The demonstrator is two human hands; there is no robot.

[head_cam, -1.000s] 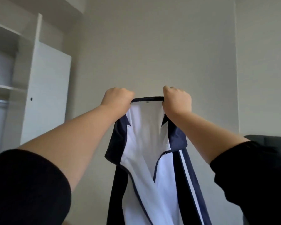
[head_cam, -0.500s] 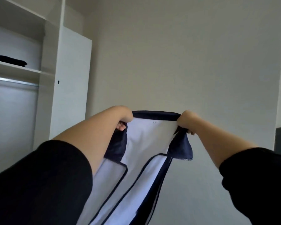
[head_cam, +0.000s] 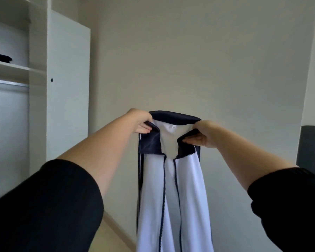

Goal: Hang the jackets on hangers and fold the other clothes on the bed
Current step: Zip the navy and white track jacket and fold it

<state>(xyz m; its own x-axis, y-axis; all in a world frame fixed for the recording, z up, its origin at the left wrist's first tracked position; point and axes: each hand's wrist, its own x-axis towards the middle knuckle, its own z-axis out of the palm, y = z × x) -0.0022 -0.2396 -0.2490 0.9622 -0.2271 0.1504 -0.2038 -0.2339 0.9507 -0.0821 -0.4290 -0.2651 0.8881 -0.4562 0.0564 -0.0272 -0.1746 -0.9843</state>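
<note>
A white zip jacket (head_cam: 185, 188) with navy collar and trim hangs in the air in front of me, its zip open. My left hand (head_cam: 141, 120) grips the left side of the navy collar. On the collar's right side my right hand (head_cam: 205, 134) pinches the fabric with thumb and fingers. The jacket's white body drops straight down past the bottom edge of the view. No hanger is in sight and the bed's surface is out of view.
A white wardrobe (head_cam: 38, 88) stands at the left with an open compartment, a metal rail (head_cam: 9, 84) and a shelf carrying a dark folded item (head_cam: 0, 57). A dark grey upholstered piece (head_cam: 310, 153) is at the right edge. Plain wall ahead, light floor (head_cam: 116, 235) below.
The jacket has swung from slanting left to hanging straight down. Both hands have shifted right and lowered in the view, still holding the collar. My view has turned slightly left.
</note>
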